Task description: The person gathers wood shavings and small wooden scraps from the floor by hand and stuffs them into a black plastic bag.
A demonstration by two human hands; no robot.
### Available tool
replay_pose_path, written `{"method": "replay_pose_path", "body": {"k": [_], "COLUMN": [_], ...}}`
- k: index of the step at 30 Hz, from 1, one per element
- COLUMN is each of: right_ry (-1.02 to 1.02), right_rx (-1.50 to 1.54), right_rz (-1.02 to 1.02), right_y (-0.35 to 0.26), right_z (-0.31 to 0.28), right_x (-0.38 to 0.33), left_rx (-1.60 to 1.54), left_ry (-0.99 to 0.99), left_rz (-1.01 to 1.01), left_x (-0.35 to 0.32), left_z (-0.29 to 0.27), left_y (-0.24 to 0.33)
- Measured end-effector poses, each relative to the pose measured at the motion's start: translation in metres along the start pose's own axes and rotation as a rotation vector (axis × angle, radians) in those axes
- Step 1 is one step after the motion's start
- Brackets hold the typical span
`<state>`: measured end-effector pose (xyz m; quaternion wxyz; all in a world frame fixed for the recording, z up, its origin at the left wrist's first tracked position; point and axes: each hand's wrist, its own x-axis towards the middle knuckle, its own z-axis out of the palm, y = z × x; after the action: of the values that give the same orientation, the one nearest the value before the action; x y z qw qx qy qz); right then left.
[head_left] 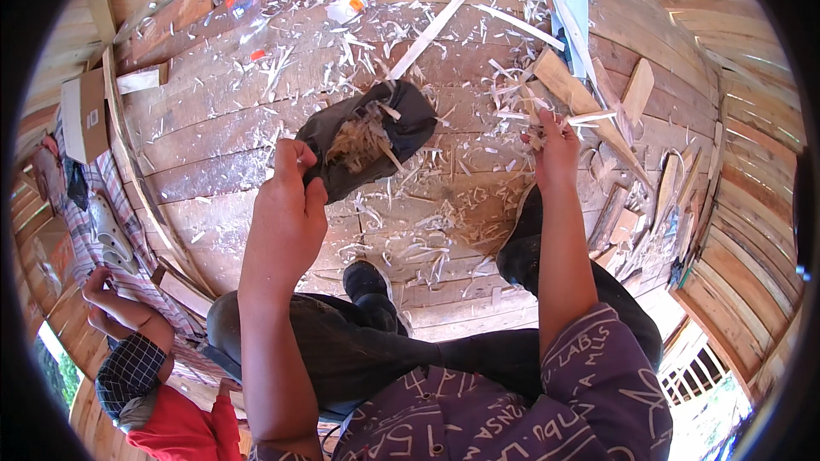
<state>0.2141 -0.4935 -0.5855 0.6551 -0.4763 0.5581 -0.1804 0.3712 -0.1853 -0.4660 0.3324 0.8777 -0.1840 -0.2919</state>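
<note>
Two bare hands work above a plank floor (213,145) strewn with pale wood shavings. The left hand (286,209) pinches the rim of a dark grey cloth bag (401,119), holding it open; curled shavings fill its mouth. The right hand (553,149) closes its fingers on a small bunch of pale wood shavings (534,130), well right of the bag. Flat wooden offcuts (572,90) lie just beyond. Another person in a red top (171,431) sits at lower left.
</note>
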Motion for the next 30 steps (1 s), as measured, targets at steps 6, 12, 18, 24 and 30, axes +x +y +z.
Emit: {"method": "replay_pose_path", "body": {"k": [6,12,18,24,30], "right_ry": [-0.328,-0.936,-0.937,-0.383,0.003], "right_rx": [-0.346,-0.797,-0.503,-0.754,-1.333], "right_rz": [-0.056,-0.644,-0.843,-0.325,-0.722], "right_y": [-0.034,0.024,-0.002,0.036,0.061], "right_z": [0.087,0.163,0.146,0.046,0.022], "right_x": [-0.06,-0.101,-0.09,0.041,0.097], "left_rx": [0.038,-0.111,-0.122,-0.111,-0.074], "left_ry": [0.021,-0.007,0.102,0.116,0.104], "left_rz": [-0.074,-0.166,-0.227,-0.282,-0.278], "left_x": [-0.008,-0.004,-0.012,-0.012,-0.019], "left_z": [-0.003,0.002,0.002,0.0,0.001], "left_y": [-0.004,0.011,-0.003,0.003,0.001]}}
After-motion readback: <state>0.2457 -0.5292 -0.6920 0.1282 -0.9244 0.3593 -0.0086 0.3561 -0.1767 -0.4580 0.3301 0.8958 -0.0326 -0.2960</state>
